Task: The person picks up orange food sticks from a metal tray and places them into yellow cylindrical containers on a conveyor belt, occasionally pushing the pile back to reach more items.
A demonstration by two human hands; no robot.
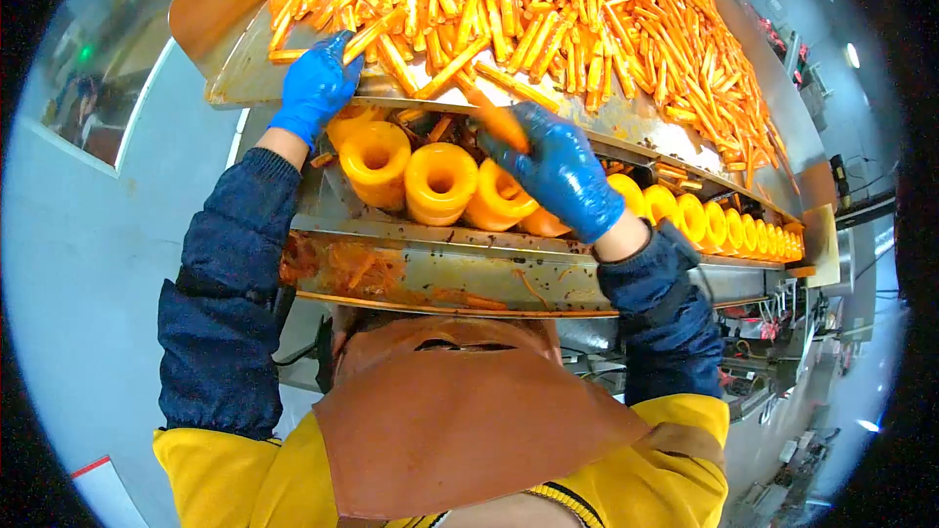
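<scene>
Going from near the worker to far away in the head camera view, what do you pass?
Brown apron → stained metal ledge → row of orange funnel cups → heap of orange carrot sticks.

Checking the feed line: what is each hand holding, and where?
Right hand pinches a carrot piece by its lower end; left hand rests on the carrot pile, grip unclear.

Food factory, carrot sticks [548, 20] (heaped), feed cups [440, 181]

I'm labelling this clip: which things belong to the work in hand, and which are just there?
In hand:
left hand on the carrot pile
right hand holding a carrot
yellow funnel cups

Just there:
metal tray
brown apron
</scene>
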